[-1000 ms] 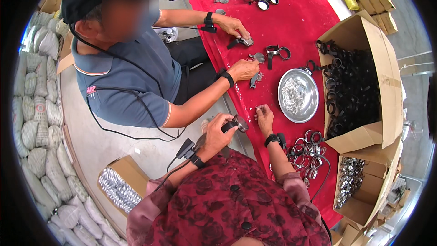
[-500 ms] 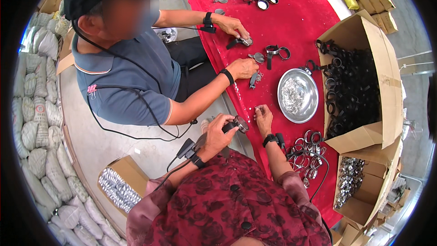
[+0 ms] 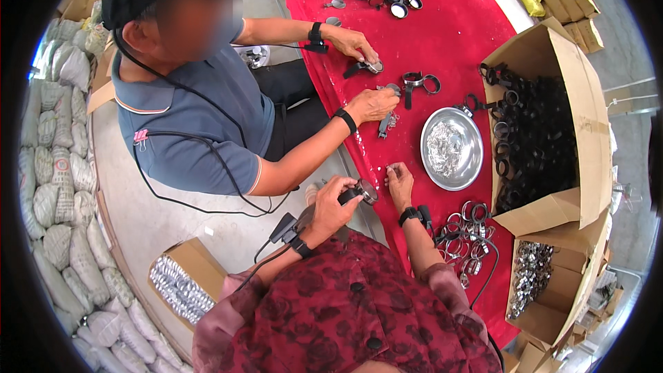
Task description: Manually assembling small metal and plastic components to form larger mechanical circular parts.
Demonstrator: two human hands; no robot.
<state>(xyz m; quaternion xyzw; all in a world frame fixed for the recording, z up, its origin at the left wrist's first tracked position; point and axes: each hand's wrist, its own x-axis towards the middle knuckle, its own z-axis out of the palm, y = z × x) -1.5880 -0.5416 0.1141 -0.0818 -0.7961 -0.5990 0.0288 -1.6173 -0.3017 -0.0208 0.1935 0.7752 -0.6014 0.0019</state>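
My left hand (image 3: pixel 330 207) is closed around a round metal piece with a black band (image 3: pixel 364 192), held up just off the table's near-left edge. On the red cloth, my right hand (image 3: pixel 400 186) has its thumb and fingers pinched together beside a few tiny pale bits; whatever they hold is too small to make out. Right of that hand stands a shallow metal bowl (image 3: pixel 429 174) of small shiny parts. A loose pile of metal rings (image 3: pixel 475 212) lies close to my right forearm.
At the left a co-worker's two hands (image 3: pixel 373 105) handle round metal and black parts on the red cloth (image 3: pixel 456 34). Cardboard boxes of black rings (image 3: pixel 535 138) and metal pieces (image 3: pixel 532 269) stand at the right. A carton of silvery parts (image 3: pixel 181 289) sits on the floor.
The co-worker's nearer hand has shifted slightly right, over the round disc beside it. The piece in my left hand has dipped a little; my right hand stays in place.
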